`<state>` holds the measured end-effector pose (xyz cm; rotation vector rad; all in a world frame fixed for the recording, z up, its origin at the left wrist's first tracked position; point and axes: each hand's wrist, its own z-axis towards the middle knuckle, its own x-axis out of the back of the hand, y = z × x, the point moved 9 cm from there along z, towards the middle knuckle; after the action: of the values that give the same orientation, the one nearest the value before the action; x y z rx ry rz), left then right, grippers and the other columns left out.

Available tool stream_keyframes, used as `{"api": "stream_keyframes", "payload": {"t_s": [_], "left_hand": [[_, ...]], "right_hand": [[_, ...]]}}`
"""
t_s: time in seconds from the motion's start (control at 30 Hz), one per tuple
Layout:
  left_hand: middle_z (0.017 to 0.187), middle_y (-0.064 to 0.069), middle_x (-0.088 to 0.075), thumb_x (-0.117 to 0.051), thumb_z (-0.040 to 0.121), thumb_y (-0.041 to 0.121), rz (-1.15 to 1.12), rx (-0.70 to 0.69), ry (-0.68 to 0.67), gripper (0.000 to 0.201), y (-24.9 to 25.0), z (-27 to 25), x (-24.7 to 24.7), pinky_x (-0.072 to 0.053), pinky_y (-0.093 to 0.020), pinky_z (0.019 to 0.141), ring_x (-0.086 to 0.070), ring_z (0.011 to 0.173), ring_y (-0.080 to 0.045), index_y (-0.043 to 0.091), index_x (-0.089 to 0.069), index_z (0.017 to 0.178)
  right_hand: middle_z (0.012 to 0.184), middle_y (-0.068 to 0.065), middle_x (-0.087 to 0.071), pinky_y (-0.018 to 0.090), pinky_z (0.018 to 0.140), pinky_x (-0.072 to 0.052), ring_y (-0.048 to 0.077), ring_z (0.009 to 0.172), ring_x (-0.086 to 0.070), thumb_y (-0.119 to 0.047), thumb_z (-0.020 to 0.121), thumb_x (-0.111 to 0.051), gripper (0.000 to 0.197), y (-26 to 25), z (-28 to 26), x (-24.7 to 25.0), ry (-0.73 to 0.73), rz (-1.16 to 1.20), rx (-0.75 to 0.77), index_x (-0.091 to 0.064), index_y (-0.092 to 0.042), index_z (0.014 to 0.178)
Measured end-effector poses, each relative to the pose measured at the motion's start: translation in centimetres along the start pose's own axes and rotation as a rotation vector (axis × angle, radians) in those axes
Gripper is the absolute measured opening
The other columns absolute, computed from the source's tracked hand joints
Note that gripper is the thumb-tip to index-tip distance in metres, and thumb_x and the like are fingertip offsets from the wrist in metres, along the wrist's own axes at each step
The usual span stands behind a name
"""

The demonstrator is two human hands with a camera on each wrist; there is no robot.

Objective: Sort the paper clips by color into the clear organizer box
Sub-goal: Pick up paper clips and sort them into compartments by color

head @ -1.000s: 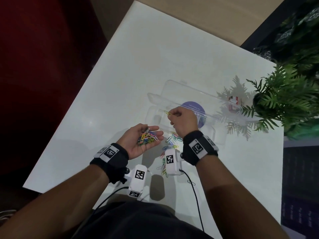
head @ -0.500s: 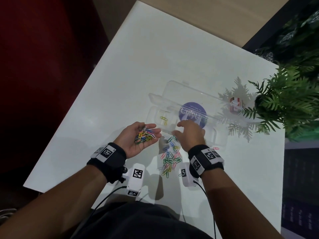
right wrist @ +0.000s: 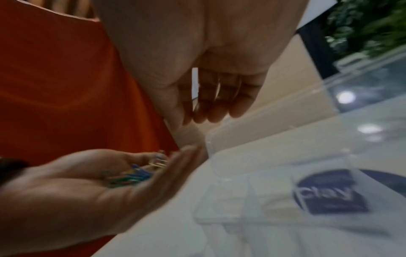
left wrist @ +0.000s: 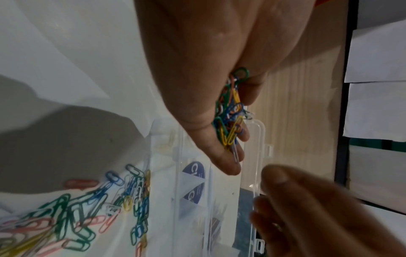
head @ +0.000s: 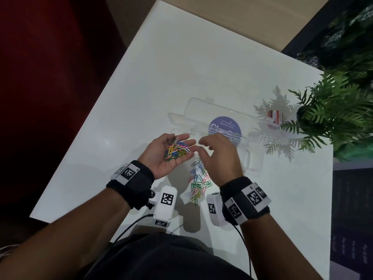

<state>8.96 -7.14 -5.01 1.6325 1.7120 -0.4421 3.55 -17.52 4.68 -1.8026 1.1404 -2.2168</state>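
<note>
My left hand (head: 161, 160) is palm up with its fingers nearly straight, carrying a heap of mixed-colour paper clips (head: 177, 151); the same heap of clips (left wrist: 230, 118) fills the left wrist view. My right hand (head: 218, 156) is empty, its fingers loosely spread, hovering just right of the left fingertips. The clear organizer box (head: 255, 158) lies open behind both hands, its lid (head: 201, 107) folded back with a round purple sticker (head: 225, 127). A few yellow clips (left wrist: 167, 140) lie in one end compartment. A loose pile of clips (head: 198, 182) sits on the white table between my wrists.
A potted fern (head: 339, 110) stands at the table's right edge, with a small red and white object (head: 273, 117) beside it. The table's left edge (head: 90, 118) runs diagonally, with dark red floor beyond. A dark shelf (head: 353, 219) borders the right side.
My right hand let a yellow clip go into the box, drew back, and now hovers empty by the left palm. The left hand stayed palm up with its clips.
</note>
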Motion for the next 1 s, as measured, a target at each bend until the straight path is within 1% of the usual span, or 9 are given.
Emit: {"api": "stream_keyframes", "payload": {"t_s": [0.1, 0.17, 0.37, 0.5, 0.63, 0.7, 0.83, 0.9, 1.0], "left_hand": [[0.083, -0.015, -0.069, -0.036, 0.098, 0.023, 0.032, 0.012, 0.006, 0.037, -0.6, 0.0, -0.5, -0.060, -0.030, 0.062, -0.068, 0.067, -0.022, 0.001, -0.062, 0.110], [0.081, -0.010, -0.064, -0.036, 0.098, 0.025, 0.060, 0.027, 0.030, 0.037, -1.0, 0.1, -0.6, -0.053, -0.024, 0.054, -0.062, 0.060, -0.017, 0.003, -0.064, 0.108], [0.109, -0.014, -0.063, -0.040, 0.097, 0.024, 0.093, 0.016, 0.084, 0.038, -1.7, 0.1, -0.6, -0.053, -0.025, 0.072, -0.057, 0.088, -0.019, 0.003, -0.063, 0.119], [0.093, -0.010, -0.064, -0.039, 0.098, 0.023, 0.055, 0.007, 0.076, 0.036, -1.8, 0.2, -0.7, -0.054, -0.022, 0.060, -0.062, 0.070, -0.014, 0.002, -0.066, 0.110], [0.084, -0.015, -0.066, -0.037, 0.098, 0.020, -0.009, 0.006, 0.010, 0.039, -1.6, 0.2, -1.3, -0.059, -0.030, 0.064, -0.067, 0.073, -0.023, 0.000, -0.069, 0.090], [0.091, -0.021, -0.066, -0.037, 0.098, 0.020, -0.017, 0.011, -0.018, 0.036, -1.6, 0.1, -1.6, -0.060, -0.037, 0.072, -0.067, 0.086, -0.030, -0.002, -0.065, 0.094], [0.102, -0.025, -0.065, -0.039, 0.098, 0.020, -0.048, 0.008, -0.035, 0.034, -1.7, 0.1, -1.9, -0.056, -0.044, 0.084, -0.065, 0.090, -0.031, -0.004, -0.063, 0.100], [0.100, -0.024, -0.066, -0.039, 0.098, 0.020, -0.071, -0.004, -0.043, 0.034, -1.6, 0.1, -2.0, -0.056, -0.042, 0.083, -0.067, 0.087, -0.031, -0.004, -0.062, 0.101], [0.098, -0.020, -0.069, -0.036, 0.099, 0.021, -0.095, -0.019, -0.048, 0.036, -1.3, 0.1, -2.0, -0.060, -0.035, 0.068, -0.071, 0.081, -0.029, -0.002, -0.063, 0.101]], "right_hand": [[0.088, 0.004, -0.061, 0.034, 0.073, -0.044, 0.023, 0.083, -0.054, -0.015, 0.082, -0.062, 0.016, -3.6, -0.5, -1.4, -0.193, -0.044, 0.129, -0.071, -0.016, 0.095], [0.096, 0.004, -0.061, 0.039, 0.076, -0.046, 0.026, 0.087, -0.055, -0.017, 0.082, -0.059, 0.018, -4.3, -0.8, -2.7, -0.276, -0.082, 0.138, -0.069, -0.017, 0.097], [0.102, 0.008, -0.060, 0.040, 0.081, -0.046, 0.026, 0.097, -0.054, -0.023, 0.088, -0.053, 0.022, -3.8, -1.0, -4.2, -0.323, -0.153, -0.010, -0.062, -0.016, 0.106], [0.095, 0.008, -0.061, 0.039, 0.077, -0.046, 0.024, 0.091, -0.055, -0.017, 0.091, -0.049, 0.018, -3.6, -1.0, -3.6, -0.308, -0.110, -0.021, -0.065, -0.012, 0.097], [0.083, -0.006, -0.062, 0.016, 0.072, -0.042, 0.005, 0.077, -0.054, -0.013, 0.088, -0.059, 0.011, -1.8, -0.8, -0.9, -0.136, 0.159, -0.126, -0.069, -0.017, 0.092], [0.073, -0.014, -0.061, 0.007, 0.064, -0.041, -0.003, 0.067, -0.056, -0.010, 0.087, -0.062, 0.010, -0.1, -0.8, -0.2, -0.065, 0.360, -0.262, -0.067, -0.019, 0.083], [0.071, -0.004, -0.063, 0.031, 0.066, -0.051, 0.010, 0.065, -0.057, -0.006, 0.086, -0.060, 0.019, 1.7, -1.3, 0.4, 0.004, 0.551, -0.390, -0.060, -0.022, 0.076], [0.077, -0.006, -0.066, 0.026, 0.068, -0.049, 0.006, 0.068, -0.057, -0.002, 0.085, -0.056, 0.023, 1.2, -1.3, 0.5, -0.030, 0.474, -0.322, -0.065, -0.022, 0.081], [0.079, -0.004, -0.066, 0.022, 0.067, -0.043, 0.009, 0.071, -0.055, -0.005, 0.083, -0.059, 0.016, 0.0, -1.5, -0.4, -0.141, 0.216, -0.194, -0.071, -0.016, 0.085]]}}
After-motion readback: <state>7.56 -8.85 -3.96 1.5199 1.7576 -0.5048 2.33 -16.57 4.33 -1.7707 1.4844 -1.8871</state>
